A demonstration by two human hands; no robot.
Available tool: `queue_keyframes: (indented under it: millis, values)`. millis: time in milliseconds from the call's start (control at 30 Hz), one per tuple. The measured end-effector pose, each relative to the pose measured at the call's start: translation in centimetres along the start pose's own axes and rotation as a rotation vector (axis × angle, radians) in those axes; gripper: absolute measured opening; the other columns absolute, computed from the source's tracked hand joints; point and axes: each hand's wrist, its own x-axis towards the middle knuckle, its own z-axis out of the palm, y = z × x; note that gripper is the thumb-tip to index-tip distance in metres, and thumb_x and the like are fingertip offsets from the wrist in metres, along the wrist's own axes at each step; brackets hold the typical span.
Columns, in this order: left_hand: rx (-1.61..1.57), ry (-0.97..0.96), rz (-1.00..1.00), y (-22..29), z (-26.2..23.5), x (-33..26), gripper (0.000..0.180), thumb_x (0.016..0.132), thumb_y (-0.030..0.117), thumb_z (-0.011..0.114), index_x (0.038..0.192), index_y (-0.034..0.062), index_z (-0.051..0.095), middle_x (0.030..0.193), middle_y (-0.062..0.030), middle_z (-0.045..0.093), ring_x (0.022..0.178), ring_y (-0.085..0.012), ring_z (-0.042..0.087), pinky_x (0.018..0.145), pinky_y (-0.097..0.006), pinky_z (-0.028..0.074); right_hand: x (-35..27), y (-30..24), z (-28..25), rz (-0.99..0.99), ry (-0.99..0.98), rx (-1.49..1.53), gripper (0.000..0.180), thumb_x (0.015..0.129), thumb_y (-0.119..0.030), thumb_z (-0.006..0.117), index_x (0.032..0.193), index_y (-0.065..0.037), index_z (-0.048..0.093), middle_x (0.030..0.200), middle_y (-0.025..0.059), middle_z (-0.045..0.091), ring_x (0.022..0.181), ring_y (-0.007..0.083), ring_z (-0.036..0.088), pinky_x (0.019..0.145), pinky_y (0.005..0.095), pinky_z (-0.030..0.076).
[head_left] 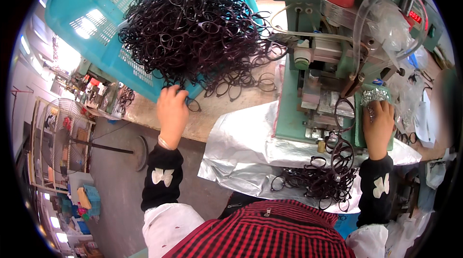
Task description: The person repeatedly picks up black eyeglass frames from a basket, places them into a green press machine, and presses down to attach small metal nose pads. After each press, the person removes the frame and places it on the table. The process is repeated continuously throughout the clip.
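- At the far left of the frame, a big fan stands on the floor.
- In the upper left, a blue basket with lots of little holes leans on its side.
- My left hand is just left of the middle, by the basket's low edge. Its fingers are bent a bit, and one dark ring is right beside them. I can't tell if they pinch anything.
- The big pile of dark glasses frames fills the top middle. It sits in the basket and spills onto the desk.
- A shiny silver sheet hangs over the desk edge, lower middle.
- Right of the middle is a green machine.
- Below it, a smaller heap of frames lies on the silver sheet.
- One glasses frame is at the front of the machine, one ring above the other.
- On the right, a green tray has tiny shiny bits in it.
- My right hand reaches into that tray, fingers bent down at the bits. I can't tell if it has one.
- I think this step is picking up parts, and the next move calls for small, soft pinches.
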Motion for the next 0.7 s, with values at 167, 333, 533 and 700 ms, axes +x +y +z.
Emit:
queue_keyframes:
  millis: [167, 333, 533, 700]
  values:
    - [0.246, -0.136, 0.208, -4.9, 8.9, -1.5, 0.005, 0.071, 0.008, 0.066, 0.076, 0.0069, 0.067, 0.092, -0.0097, 0.062, 0.095, -0.0302, 0.056, 0.08, -0.042, 0.045, -0.1, 0.1, 0.0, 0.044, 0.057, 0.062, 0.006, 0.086, -0.007, 0.066, 0.09, -0.003, 0.068, 0.092, 0.0152, 0.062, 0.091, 0.0377, 0.057, 0.075, 0.0478, 0.046]
    - [-0.101, -0.029, 0.258, 2.8, 5.8, 3.2, 0.011, 0.085, 0.012, 0.069, 0.081, 0.0042, 0.063, 0.081, -0.0105, 0.06, 0.083, -0.0323, 0.055, 0.07, -0.043, 0.043, -0.8, 1.0, -0.3, 0.09, 0.202, 0.239, 0.011, 0.083, -0.007, 0.067, 0.09, -0.004, 0.075, 0.087, 0.0116, 0.07, 0.085, 0.0331, 0.063, 0.076, 0.0422, 0.049]
    - [-1.194, -0.083, -0.352, 8.9, 7.5, 8.9, 0.024, 0.102, 0.025, 0.059, 0.087, 0.0062, 0.06, 0.07, 0.0004, 0.062, 0.058, -0.0085, 0.05, 0.054, -0.025, 0.037, -0.3, 1.5, 0.6, 0.534, 0.149, 0.929, 0.015, 0.09, -0.004, 0.065, 0.1, 0.001, 0.075, 0.096, 0.0081, 0.075, 0.089, 0.0152, 0.067, 0.081, 0.0276, 0.05]
    - [-1.358, -0.009, -0.542, 10.2, 2.2, 11.8, 0.026, 0.105, 0.03, 0.055, 0.088, 0.0106, 0.059, 0.078, 0.0021, 0.063, 0.064, -0.0035, 0.053, 0.055, -0.019, 0.037, -0.9, -0.6, -2.6, 0.575, 0.086, 1.205, 0.019, 0.091, -0.001, 0.064, 0.106, 0.002, 0.075, 0.101, 0.0075, 0.073, 0.092, 0.0128, 0.065, 0.084, 0.0248, 0.049]
